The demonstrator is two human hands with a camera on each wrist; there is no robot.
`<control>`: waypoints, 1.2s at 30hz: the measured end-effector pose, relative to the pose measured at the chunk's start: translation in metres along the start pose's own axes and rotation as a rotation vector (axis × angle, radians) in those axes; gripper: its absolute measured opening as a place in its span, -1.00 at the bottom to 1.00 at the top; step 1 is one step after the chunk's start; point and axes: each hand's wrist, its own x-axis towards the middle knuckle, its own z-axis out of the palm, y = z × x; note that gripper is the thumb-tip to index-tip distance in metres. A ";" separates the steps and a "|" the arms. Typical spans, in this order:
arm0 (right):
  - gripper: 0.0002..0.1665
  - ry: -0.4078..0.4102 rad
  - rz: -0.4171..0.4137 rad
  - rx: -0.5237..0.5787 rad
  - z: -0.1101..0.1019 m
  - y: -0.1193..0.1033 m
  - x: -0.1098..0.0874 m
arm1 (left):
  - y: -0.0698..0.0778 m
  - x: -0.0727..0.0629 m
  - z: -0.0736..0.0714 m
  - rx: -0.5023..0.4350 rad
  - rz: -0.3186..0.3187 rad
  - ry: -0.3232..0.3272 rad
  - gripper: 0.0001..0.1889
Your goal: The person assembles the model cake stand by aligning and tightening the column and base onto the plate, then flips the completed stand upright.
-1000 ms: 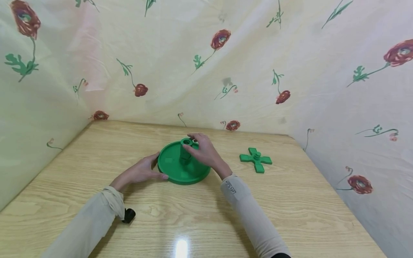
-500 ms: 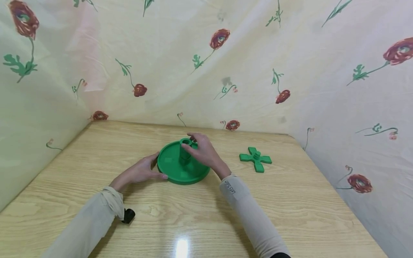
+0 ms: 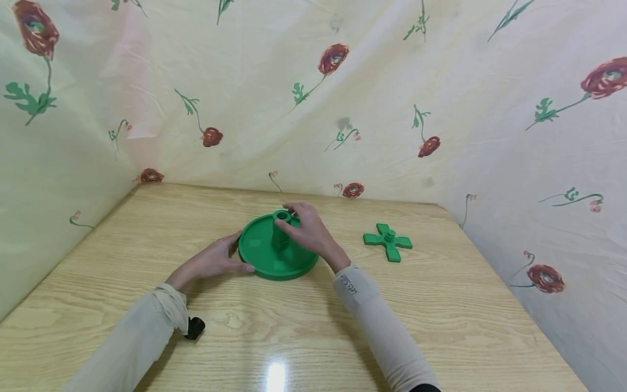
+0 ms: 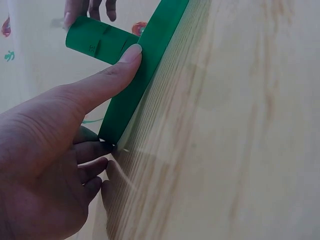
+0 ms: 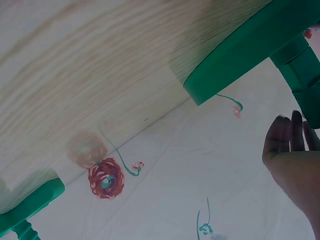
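A round green dish (image 3: 259, 258) with a low rim lies on the table in the head view. From its middle rises an upright green hollow post (image 3: 280, 237), open at the top. My left hand (image 3: 215, 260) holds the dish's left side, thumb along the near rim and fingers around the far side. In the left wrist view the thumb (image 4: 122, 67) presses the outer wall, with fingertips at the lower edge. My right hand (image 3: 311, 231) holds the post near its top, thumb in front and fingers behind. Part of the post's right side is hidden by that hand.
A green cross-shaped piece (image 3: 389, 239) with a short threaded stud pointing up lies right of the dish. The wooden table (image 3: 294, 326) meets a flowered cloth (image 3: 274, 109) at the back and sides. A black object (image 3: 195, 328) shows by the left cuff.
Both hands keep their places on the dish and the post. The dark edges low on the post show less than before. The cross-shaped piece has not moved.
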 end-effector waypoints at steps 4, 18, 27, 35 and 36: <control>-0.45 0.008 -0.051 0.008 0.000 0.002 0.000 | 0.000 0.000 0.000 0.001 -0.006 0.001 0.05; -0.44 0.020 -0.062 0.003 0.001 0.002 -0.004 | 0.001 -0.001 0.001 0.024 -0.019 0.017 0.06; -0.44 0.008 -0.053 0.010 0.002 0.003 -0.003 | 0.003 -0.002 0.001 0.054 -0.030 0.022 0.06; -0.44 0.006 -0.045 0.005 0.002 0.002 -0.005 | 0.002 -0.001 0.002 0.046 -0.031 0.014 0.08; -0.44 0.007 -0.052 0.008 0.002 0.002 -0.005 | 0.002 -0.001 0.002 0.046 -0.037 0.016 0.09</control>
